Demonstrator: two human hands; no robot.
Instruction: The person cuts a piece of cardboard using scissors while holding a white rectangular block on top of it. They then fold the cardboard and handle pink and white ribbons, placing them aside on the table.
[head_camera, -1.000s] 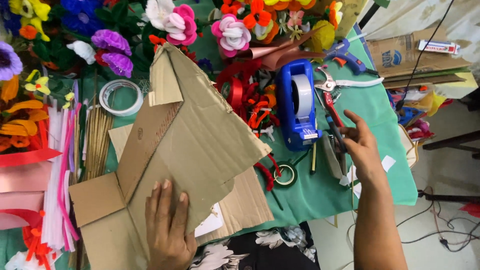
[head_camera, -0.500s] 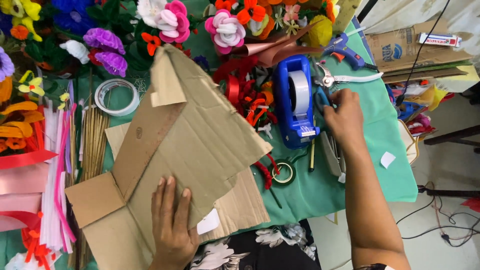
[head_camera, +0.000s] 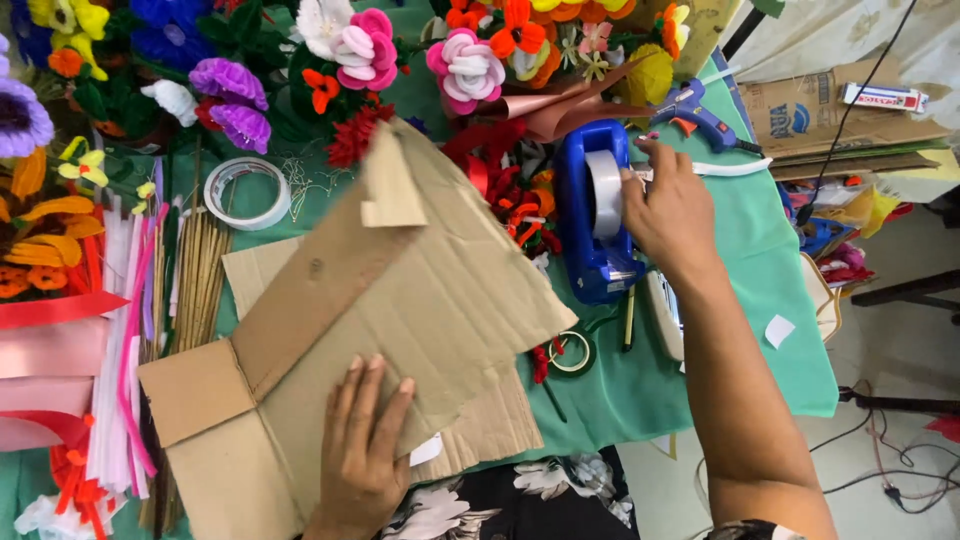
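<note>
Right hand now up at blue tape dispenser, moved from bench edge; fingers pinch tape end. Left hand stays flat, open, pressing folded cardboard on green bench. Taping seems imminent.

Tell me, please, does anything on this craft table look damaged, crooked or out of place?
The flattened cardboard box under the left hand lies askew, its flaps bent and one edge hanging past the green table. The right hand touches the blue tape dispenser. Nothing looks spilled.
</note>
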